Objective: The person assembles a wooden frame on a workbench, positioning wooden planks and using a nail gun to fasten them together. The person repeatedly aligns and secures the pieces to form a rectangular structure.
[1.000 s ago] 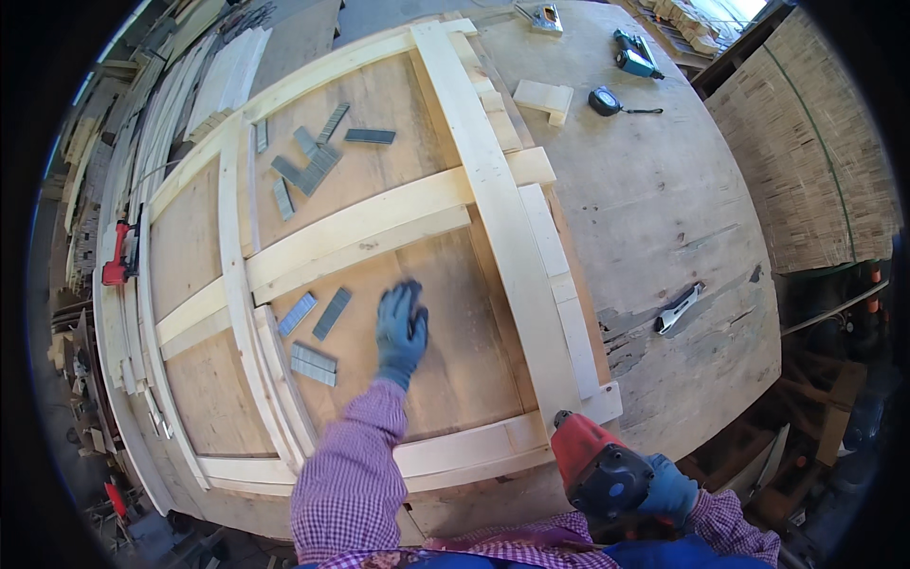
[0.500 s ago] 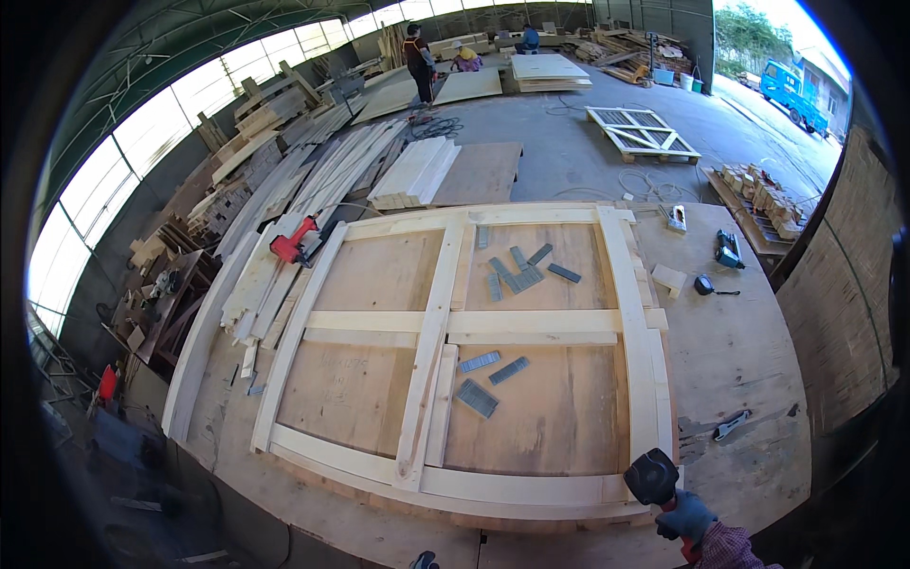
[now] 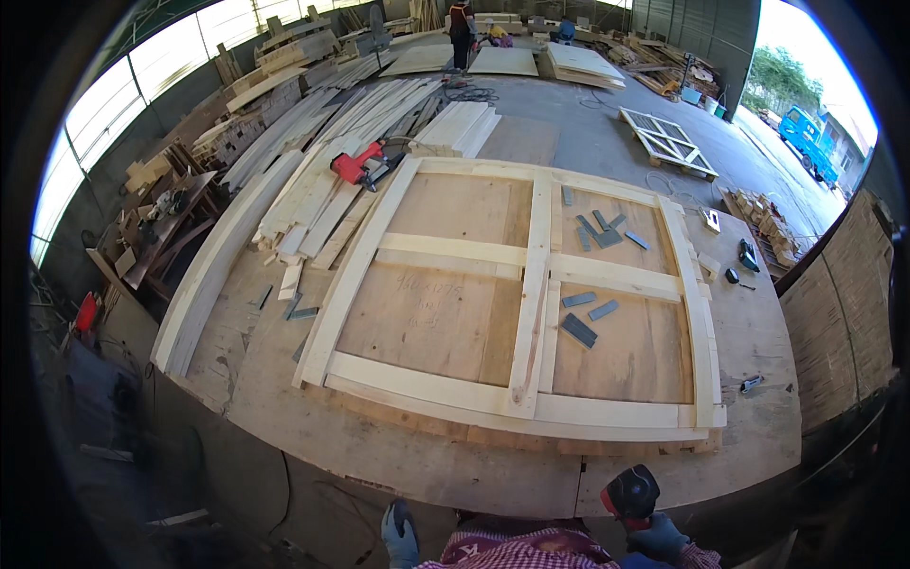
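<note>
My right hand [image 3: 658, 537], in a blue-grey glove, grips a red and black nail gun [image 3: 632, 493] just off the table's near edge. My left hand [image 3: 400, 533], gloved too, hangs beside my body with its fingers loosely stretched and nothing in them. In front of me a pale wooden frame [image 3: 536, 284], with crossing slats that divide it into panels, lies over plywood on the worktable [image 3: 398, 455]. Several grey staple strips [image 3: 578, 330] rest in its right-hand panels. A second red nail gun [image 3: 353, 169] lies on boards past the frame's far left corner.
Long boards [image 3: 223, 270] line the table's left side. A utility knife [image 3: 751, 384], a tape measure [image 3: 732, 276] and a dark power tool [image 3: 748, 254] lie at the right. Stacked lumber [image 3: 284, 66] and a slatted pallet [image 3: 668, 142] stand beyond. People work at the back.
My right hand has drawn the nail gun back from the frame's near right corner toward my body. My left hand shows more fully. The view has shifted, so the frame sits farther up and right.
</note>
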Action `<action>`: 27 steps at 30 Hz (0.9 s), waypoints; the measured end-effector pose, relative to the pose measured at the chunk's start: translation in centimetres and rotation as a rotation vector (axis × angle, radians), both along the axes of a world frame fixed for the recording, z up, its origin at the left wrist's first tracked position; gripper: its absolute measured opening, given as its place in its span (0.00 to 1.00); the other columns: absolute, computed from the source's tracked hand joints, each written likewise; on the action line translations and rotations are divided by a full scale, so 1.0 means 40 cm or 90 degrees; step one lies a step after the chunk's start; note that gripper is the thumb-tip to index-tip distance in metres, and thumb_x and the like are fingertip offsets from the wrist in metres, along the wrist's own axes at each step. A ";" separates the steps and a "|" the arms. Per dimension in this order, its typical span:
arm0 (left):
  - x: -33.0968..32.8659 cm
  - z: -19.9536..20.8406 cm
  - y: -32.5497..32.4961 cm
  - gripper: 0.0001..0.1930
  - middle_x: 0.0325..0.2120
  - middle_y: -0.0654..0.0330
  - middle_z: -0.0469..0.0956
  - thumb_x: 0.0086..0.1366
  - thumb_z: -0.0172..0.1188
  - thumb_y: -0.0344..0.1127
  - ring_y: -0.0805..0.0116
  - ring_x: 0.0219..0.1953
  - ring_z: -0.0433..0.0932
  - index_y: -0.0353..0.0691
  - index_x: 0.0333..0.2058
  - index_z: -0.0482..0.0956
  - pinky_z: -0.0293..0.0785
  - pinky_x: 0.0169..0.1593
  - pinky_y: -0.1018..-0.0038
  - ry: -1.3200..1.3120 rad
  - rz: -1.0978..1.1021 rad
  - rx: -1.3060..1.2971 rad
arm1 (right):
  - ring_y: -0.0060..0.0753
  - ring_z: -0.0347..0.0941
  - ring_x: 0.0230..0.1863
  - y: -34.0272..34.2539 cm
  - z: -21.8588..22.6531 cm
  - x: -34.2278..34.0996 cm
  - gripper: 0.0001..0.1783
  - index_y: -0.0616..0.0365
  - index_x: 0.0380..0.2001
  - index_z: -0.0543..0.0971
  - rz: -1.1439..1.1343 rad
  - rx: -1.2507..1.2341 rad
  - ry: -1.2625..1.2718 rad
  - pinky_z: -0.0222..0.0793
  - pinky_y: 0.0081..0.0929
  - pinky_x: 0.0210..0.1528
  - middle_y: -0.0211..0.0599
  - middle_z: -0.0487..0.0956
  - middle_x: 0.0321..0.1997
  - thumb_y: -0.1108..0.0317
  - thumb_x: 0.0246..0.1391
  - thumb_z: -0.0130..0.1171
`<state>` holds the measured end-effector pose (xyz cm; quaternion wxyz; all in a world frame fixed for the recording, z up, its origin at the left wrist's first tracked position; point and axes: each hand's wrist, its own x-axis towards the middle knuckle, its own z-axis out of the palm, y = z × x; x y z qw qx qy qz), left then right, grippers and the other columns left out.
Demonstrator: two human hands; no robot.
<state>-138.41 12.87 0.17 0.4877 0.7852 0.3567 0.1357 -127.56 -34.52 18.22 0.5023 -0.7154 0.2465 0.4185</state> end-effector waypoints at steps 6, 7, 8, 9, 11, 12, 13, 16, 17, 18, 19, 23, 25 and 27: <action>-0.037 0.087 0.275 0.21 0.52 0.49 0.72 0.60 0.53 0.23 0.56 0.54 0.71 0.31 0.54 0.71 0.65 0.60 0.67 -0.019 0.110 0.080 | 0.26 0.78 0.36 0.215 -0.005 -0.038 0.15 0.61 0.34 0.81 0.215 -0.026 -0.176 0.73 0.29 0.40 0.37 0.82 0.32 0.68 0.40 0.64; -0.046 0.107 0.292 0.21 0.53 0.49 0.72 0.60 0.53 0.23 0.56 0.54 0.71 0.31 0.54 0.71 0.64 0.60 0.67 -0.029 0.099 0.077 | 0.26 0.77 0.36 0.260 0.021 -0.019 0.15 0.61 0.35 0.80 0.215 -0.011 -0.162 0.73 0.29 0.40 0.36 0.82 0.31 0.68 0.40 0.64; -0.053 0.126 0.297 0.20 0.53 0.49 0.72 0.61 0.52 0.23 0.56 0.55 0.71 0.31 0.54 0.71 0.64 0.60 0.68 -0.040 0.089 0.074 | 0.26 0.77 0.36 0.300 0.044 -0.004 0.16 0.61 0.35 0.80 0.213 0.002 -0.150 0.73 0.29 0.40 0.36 0.82 0.31 0.68 0.40 0.64; -0.070 0.133 0.284 0.20 0.53 0.50 0.72 0.61 0.52 0.24 0.56 0.55 0.71 0.31 0.54 0.71 0.64 0.60 0.68 -0.052 0.078 0.065 | 0.24 0.77 0.34 0.320 0.028 0.003 0.16 0.63 0.35 0.79 0.279 -0.034 -0.202 0.73 0.27 0.37 0.36 0.82 0.29 0.69 0.39 0.64; -0.134 0.108 0.254 0.20 0.52 0.50 0.72 0.62 0.52 0.25 0.55 0.55 0.71 0.32 0.54 0.71 0.63 0.60 0.66 -0.053 0.081 0.053 | 0.25 0.76 0.25 0.363 0.035 0.033 0.15 0.64 0.34 0.78 0.222 -0.014 -0.113 0.72 0.26 0.27 0.38 0.80 0.24 0.69 0.41 0.64; -0.123 0.127 0.255 0.19 0.52 0.50 0.72 0.63 0.52 0.26 0.54 0.55 0.70 0.33 0.54 0.71 0.63 0.60 0.66 -0.060 0.073 0.053 | 0.25 0.75 0.22 0.387 0.014 0.044 0.13 0.65 0.33 0.78 0.179 -0.001 -0.098 0.72 0.26 0.23 0.38 0.80 0.23 0.70 0.42 0.63; -0.133 0.166 0.260 0.19 0.52 0.49 0.72 0.63 0.53 0.29 0.51 0.55 0.69 0.35 0.54 0.72 0.63 0.60 0.63 0.081 -0.041 0.252 | 0.27 0.75 0.20 0.418 0.005 0.063 0.12 0.65 0.33 0.77 0.141 0.037 -0.121 0.71 0.26 0.21 0.39 0.79 0.22 0.71 0.43 0.62; -0.204 0.193 0.309 0.19 0.52 0.49 0.72 0.63 0.55 0.31 0.48 0.54 0.69 0.36 0.53 0.72 0.63 0.58 0.61 0.193 -0.115 0.395 | 0.30 0.75 0.19 0.543 0.040 0.134 0.12 0.67 0.36 0.76 0.099 0.088 -0.176 0.71 0.27 0.20 0.41 0.79 0.21 0.76 0.45 0.61; -0.246 0.175 0.329 0.17 0.51 0.49 0.73 0.63 0.54 0.31 0.49 0.54 0.69 0.36 0.52 0.73 0.63 0.58 0.62 0.190 -0.048 0.361 | 0.30 0.75 0.19 0.590 0.056 0.157 0.12 0.67 0.36 0.76 0.083 0.094 -0.218 0.71 0.28 0.20 0.40 0.79 0.21 0.76 0.45 0.61; -0.276 0.148 0.351 0.17 0.51 0.49 0.73 0.64 0.54 0.30 0.49 0.54 0.69 0.35 0.51 0.74 0.63 0.58 0.62 0.164 0.023 0.288 | 0.30 0.75 0.19 0.624 0.051 0.179 0.12 0.67 0.36 0.76 0.056 0.104 -0.236 0.72 0.28 0.20 0.40 0.78 0.21 0.77 0.45 0.60; -0.288 0.122 0.380 0.17 0.51 0.48 0.73 0.64 0.53 0.30 0.49 0.54 0.69 0.35 0.51 0.74 0.63 0.58 0.62 0.133 0.095 0.219 | 0.30 0.75 0.19 0.657 0.047 0.202 0.11 0.67 0.36 0.76 0.028 0.116 -0.255 0.72 0.28 0.21 0.40 0.78 0.21 0.77 0.45 0.60; -0.218 0.090 0.506 0.16 0.50 0.48 0.73 0.64 0.52 0.28 0.49 0.55 0.69 0.35 0.51 0.74 0.63 0.58 0.61 0.136 0.102 0.177 | 0.31 0.75 0.19 0.792 -0.008 0.344 0.13 0.67 0.37 0.76 0.017 0.126 -0.186 0.73 0.28 0.21 0.38 0.77 0.21 0.75 0.46 0.60; -0.163 0.085 0.596 0.19 0.53 0.49 0.71 0.63 0.53 0.29 0.48 0.56 0.67 0.37 0.53 0.72 0.61 0.60 0.58 0.147 0.037 0.192 | 0.30 0.75 0.20 0.886 -0.020 0.436 0.13 0.66 0.37 0.76 0.038 0.117 -0.146 0.73 0.27 0.22 0.37 0.77 0.22 0.72 0.47 0.60; -0.064 0.112 0.722 0.20 0.54 0.51 0.71 0.63 0.53 0.30 0.47 0.56 0.66 0.38 0.54 0.72 0.59 0.61 0.56 0.171 -0.047 0.292 | 0.31 0.76 0.22 0.986 -0.051 0.518 0.11 0.64 0.34 0.75 -0.025 0.086 -0.161 0.74 0.27 0.22 0.36 0.78 0.24 0.70 0.47 0.60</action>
